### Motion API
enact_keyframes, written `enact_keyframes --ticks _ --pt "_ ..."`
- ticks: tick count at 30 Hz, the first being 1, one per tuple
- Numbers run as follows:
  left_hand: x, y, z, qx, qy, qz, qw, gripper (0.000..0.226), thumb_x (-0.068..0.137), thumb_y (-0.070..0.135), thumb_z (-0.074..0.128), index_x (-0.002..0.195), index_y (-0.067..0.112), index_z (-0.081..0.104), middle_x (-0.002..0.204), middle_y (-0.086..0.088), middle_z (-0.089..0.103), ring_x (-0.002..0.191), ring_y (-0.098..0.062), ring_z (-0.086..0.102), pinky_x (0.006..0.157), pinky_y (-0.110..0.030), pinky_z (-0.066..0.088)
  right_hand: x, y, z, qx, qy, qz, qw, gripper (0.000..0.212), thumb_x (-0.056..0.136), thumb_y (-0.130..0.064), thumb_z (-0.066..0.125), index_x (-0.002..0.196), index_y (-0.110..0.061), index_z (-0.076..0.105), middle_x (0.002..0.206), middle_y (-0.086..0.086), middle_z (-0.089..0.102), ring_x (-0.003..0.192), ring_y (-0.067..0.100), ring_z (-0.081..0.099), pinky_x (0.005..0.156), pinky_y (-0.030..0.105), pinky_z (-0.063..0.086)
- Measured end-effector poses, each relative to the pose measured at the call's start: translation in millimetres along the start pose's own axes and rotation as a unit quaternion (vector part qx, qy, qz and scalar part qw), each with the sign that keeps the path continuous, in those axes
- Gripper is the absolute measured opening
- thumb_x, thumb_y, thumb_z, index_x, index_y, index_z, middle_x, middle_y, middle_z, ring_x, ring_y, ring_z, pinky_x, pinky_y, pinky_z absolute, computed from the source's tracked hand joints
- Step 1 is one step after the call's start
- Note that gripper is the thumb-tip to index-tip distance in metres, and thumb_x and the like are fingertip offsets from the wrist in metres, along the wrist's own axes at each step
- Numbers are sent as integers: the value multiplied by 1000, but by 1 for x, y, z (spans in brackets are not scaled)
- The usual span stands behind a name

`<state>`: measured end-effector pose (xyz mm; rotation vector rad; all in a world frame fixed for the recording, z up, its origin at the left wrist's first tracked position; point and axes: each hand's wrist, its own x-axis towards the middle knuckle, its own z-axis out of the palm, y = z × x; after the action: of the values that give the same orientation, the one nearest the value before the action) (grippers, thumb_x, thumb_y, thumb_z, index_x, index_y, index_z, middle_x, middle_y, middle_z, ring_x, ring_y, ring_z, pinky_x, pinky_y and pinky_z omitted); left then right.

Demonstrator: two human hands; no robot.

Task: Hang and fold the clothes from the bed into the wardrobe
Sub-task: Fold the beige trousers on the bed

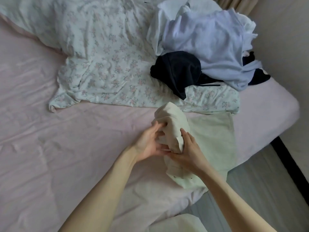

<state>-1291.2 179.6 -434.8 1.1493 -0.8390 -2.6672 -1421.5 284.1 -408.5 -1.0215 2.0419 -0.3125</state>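
Observation:
A bunched cream garment (pixel 173 124) is held up over the pink bed (pixel 50 131), near its right edge. My left hand (pixel 150 144) grips its left side with curled fingers. My right hand (pixel 189 153) holds its lower right side, thumb on top. Beneath it a pale green garment (pixel 215 143) lies flat on the sheet. A pile of clothes sits at the far right of the bed: a light blue top (pixel 205 41), white pieces (pixel 160 22) and a dark navy hooded garment (pixel 177 71) with a drawstring.
A floral duvet (pixel 103 56) covers the far half of the bed. The wall (pixel 284 39) runs along the right. Grey floor (pixel 260 181) and a black strip (pixel 291 166) lie past the bed's right corner. Another pale cloth (pixel 180 223) shows at the bottom edge.

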Motion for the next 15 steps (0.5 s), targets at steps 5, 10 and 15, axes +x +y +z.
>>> enact_keyframes --ticks 5,10,15 --pt "47 31 17 375 251 165 877 13 91 31 59 101 23 55 106 -1 53 92 -16 55 79 -26 43 -6 53 -25 45 62 22 997 80 75 -16 69 144 -22 29 140 4 35 128 21 41 99 24 33" --pt "81 40 32 502 125 121 847 14 84 36 68 89 24 64 92 3 64 88 -12 59 77 -30 45 -21 90 -21 31 187 105 976 81 69 -49 69 139 -32 30 129 0 43 114 23 51 81 37 46" --pt "107 30 68 525 128 173 824 36 95 26 54 66 5 52 62 0 43 61 -14 40 60 -30 29 -29 111 -15 67 141 151 976 83 68 -50 66 138 -36 23 115 -11 52 107 21 54 73 32 41"
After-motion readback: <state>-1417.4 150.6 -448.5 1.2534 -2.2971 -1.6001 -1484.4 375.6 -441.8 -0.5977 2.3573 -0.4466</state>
